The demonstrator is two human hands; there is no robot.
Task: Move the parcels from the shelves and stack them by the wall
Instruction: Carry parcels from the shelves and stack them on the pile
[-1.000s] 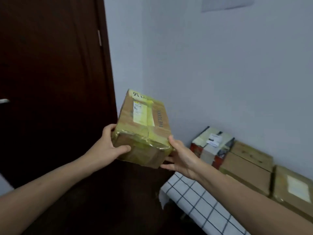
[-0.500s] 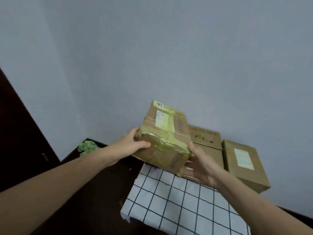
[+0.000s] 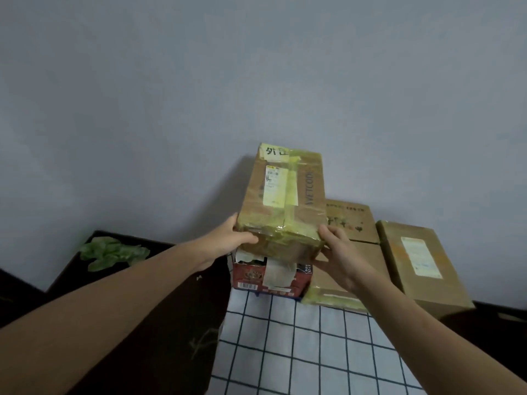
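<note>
Over the last half second the taped parcel [image 3: 285, 201] has been carried forward, off the checked cloth [image 3: 299, 352], to a spot over the red box [image 3: 271, 276] at the foot of the wall [image 3: 256, 81]. The left hand [image 3: 231, 238] grips its near left corner with the thumb over the top edge. The right hand [image 3: 339, 258] clasps the near right corner, thumb up top and fingers [image 3: 320, 263] curled under. Just beneath the fingers sits the red box, but I cannot tell whether the parcel already rests on it. Beyond the right fingers, more cardboard boxes [image 3: 419, 260] line the wall.

The step in hand looks like placing this parcel on the stack. Next, I judge, it needs squaring over the red box. The right fingers must slide out from under it before both hands let go.
</note>
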